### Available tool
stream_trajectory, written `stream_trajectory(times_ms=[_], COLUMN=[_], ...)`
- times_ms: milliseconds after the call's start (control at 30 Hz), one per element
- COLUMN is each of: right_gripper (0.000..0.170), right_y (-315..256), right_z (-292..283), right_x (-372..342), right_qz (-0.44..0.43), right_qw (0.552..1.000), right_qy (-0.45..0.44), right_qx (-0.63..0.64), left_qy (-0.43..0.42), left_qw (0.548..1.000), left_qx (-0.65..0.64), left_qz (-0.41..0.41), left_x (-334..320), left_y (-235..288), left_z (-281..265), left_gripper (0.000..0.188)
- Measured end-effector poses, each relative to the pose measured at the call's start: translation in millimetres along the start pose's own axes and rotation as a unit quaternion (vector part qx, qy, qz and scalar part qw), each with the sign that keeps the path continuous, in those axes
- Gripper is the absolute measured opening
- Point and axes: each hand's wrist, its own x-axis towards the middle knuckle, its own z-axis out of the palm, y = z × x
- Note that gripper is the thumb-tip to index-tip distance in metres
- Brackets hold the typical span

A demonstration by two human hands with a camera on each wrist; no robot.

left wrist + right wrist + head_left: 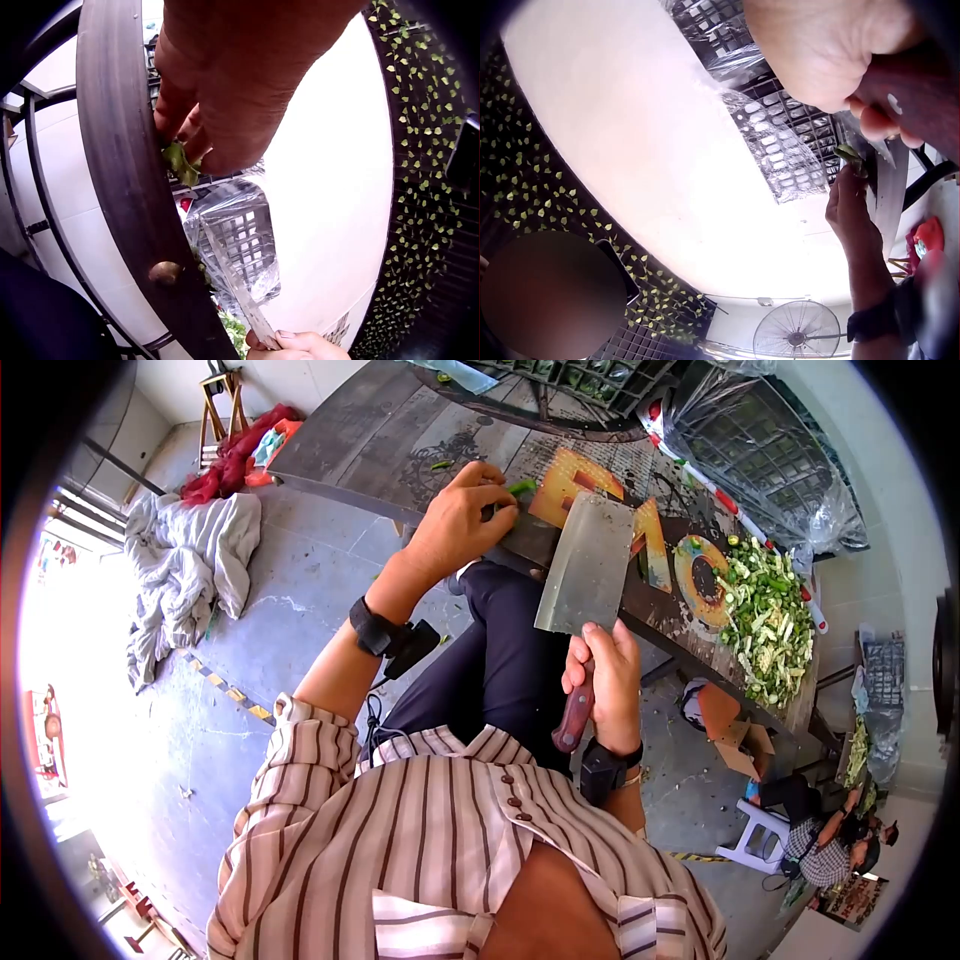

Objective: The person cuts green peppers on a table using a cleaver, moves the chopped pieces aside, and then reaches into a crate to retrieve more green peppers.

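Note:
In the head view, my left hand is at the near edge of the dark wooden table. Its curled fingers pinch a green pepper, which shows below the fingertips in the left wrist view and as a green tip in the right wrist view. My right hand grips the reddish wooden handle of a cleaver. The broad steel blade points away from me, over the table edge, to the right of my left hand. Chopped green peppers lie heaped at the table's right end.
Yellow-orange cutout characters are set on the tabletop. Black crates wrapped in clear plastic stand behind. A small green piece lies left of my hand. Below right is an open cardboard box; another person sits farther right.

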Motion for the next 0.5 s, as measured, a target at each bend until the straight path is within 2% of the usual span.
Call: stream_trajectory(times_ms=[167, 367, 433, 500], right_gripper=[0.022, 0.021, 0.021, 0.021], right_y=[-1.3, 0.5, 1.3, 1.2], right_z=[2.6, 0.7, -0.4, -0.1], right_x=[-1.7, -1.4, -0.6, -1.0], right_qz=[0.008, 0.009, 0.008, 0.008], right_qw=[1.0, 1.0, 1.0, 1.0], right_qy=[0.002, 0.003, -0.003, -0.003], right_qx=[0.001, 0.004, 0.0, 0.001], left_qy=[-0.016, 0.013, -0.004, 0.011], left_qw=[1.0, 1.0, 0.999, 0.999], left_qx=[0.009, -0.006, -0.004, 0.001], left_qz=[-0.006, -0.003, -0.05, -0.042], left_x=[0.5, 1.4, 2.8, 3.5], left_y=[3.0, -4.7, -2.9, 2.2], left_z=[-0.5, 4.5, 3.8, 4.9], left_gripper=[0.021, 0.02, 0.024, 0.024])
